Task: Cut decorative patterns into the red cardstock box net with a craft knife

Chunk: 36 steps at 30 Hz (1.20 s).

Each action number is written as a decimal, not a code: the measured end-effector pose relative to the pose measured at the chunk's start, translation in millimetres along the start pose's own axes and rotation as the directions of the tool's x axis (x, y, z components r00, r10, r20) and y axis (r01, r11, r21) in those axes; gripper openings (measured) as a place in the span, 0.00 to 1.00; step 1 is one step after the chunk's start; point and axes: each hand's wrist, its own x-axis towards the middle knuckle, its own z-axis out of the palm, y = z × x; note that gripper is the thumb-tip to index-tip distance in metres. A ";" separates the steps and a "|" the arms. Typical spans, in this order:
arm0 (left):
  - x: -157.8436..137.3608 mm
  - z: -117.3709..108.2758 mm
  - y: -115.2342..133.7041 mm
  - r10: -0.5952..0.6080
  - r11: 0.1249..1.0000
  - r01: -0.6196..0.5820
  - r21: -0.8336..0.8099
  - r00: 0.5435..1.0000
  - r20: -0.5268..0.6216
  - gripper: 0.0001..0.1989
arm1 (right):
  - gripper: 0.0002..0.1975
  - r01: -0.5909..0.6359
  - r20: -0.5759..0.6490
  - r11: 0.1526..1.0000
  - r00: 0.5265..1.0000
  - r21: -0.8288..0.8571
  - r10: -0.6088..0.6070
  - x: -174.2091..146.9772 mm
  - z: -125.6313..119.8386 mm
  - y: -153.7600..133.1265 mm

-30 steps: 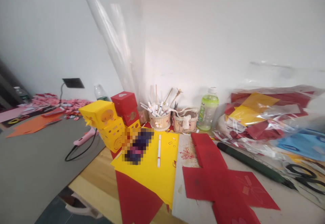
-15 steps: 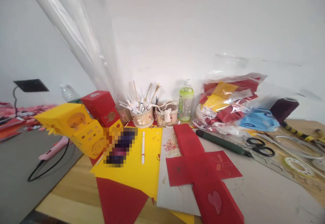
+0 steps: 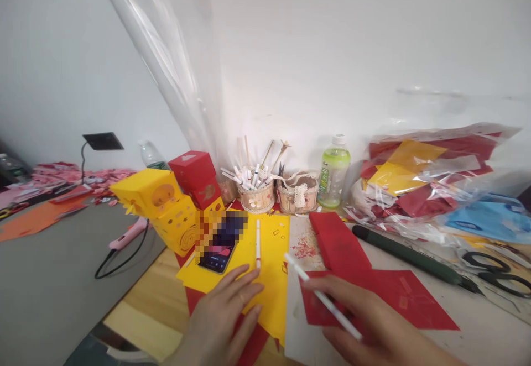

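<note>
My right hand [image 3: 365, 313], fingers closed, grips a slim white marker [image 3: 327, 302] over the red paper cut-out [image 3: 340, 244]. That cut-out is a flat, cross-shaped box blank, partly hidden under the hand. My left hand [image 3: 226, 316] is spread over the yellow paper [image 3: 271, 294], its fingers stretched forward and wearing a ring. Near those fingertips lies a second white marker [image 3: 258, 241] with a red band; I cannot tell whether they touch it. Just beyond the left hand rests a phone [image 3: 222, 250], partly pixelated.
Yellow paper boxes [image 3: 160, 200] and a red box [image 3: 194, 175] stand at left. Behind are a basket of markers [image 3: 257, 199], a small basket [image 3: 297, 194], and a green drink bottle [image 3: 335, 172]. A dark green tool [image 3: 406, 255] and scissors [image 3: 493, 269] lie at right.
Both hands have come into view from below, the right one with a white marker in it. The camera has turned left, so the scene sits further right.
</note>
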 end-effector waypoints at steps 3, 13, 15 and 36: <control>26.6 6.1 -1.7 -0.043 0.960 0.025 0.280 0.998 0.055 0.18 | 0.24 0.151 0.126 0.923 0.986 -0.355 -0.113 41.7 -0.1 -11.6; 58.4 9.5 -23.1 -0.002 0.977 -0.013 0.215 0.998 0.070 0.14 | 0.19 0.308 0.150 0.768 0.950 -0.562 -0.272 114.4 7.4 1.5; 73.9 -11.8 -33.8 -0.058 0.974 0.054 0.220 0.998 0.009 0.14 | 0.16 0.293 0.074 0.753 0.948 -0.589 -0.311 130.1 -5.6 -0.2; 184.5 -61.8 -92.9 -0.343 0.825 0.414 0.384 0.908 -0.240 0.14 | 0.12 0.382 0.229 0.150 0.777 -0.912 -0.586 249.4 -56.3 -23.3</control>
